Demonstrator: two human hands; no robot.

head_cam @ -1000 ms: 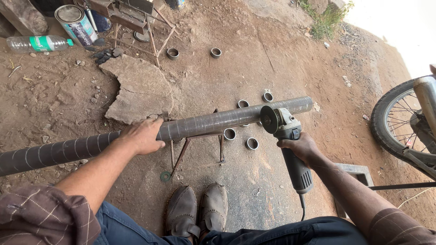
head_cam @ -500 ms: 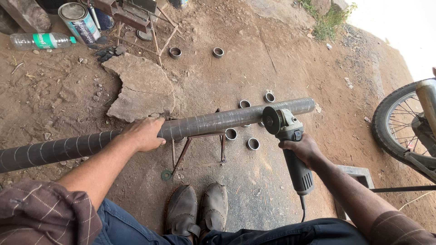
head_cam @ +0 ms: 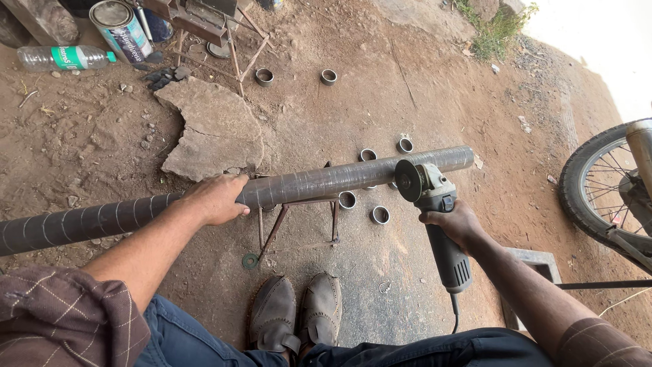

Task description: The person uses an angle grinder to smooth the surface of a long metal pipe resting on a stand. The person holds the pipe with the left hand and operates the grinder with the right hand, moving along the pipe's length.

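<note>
Under my left hand the pipe is dull grey metal, spiral-seamed and smooth. The grinder in my right hand has a matt grey plastic body (dusty). The rings are shinier metal; the ground is rough, dry dirt.

- Site is presenting as an open-air metalworking yard on bare dirt ground.
- A long steel pipe is lying across a welded stand; an angle grinder is meeting it.
- Cut rings are lying scattered.
- A paint can and motorcycle wheel are standing nearby.
</note>
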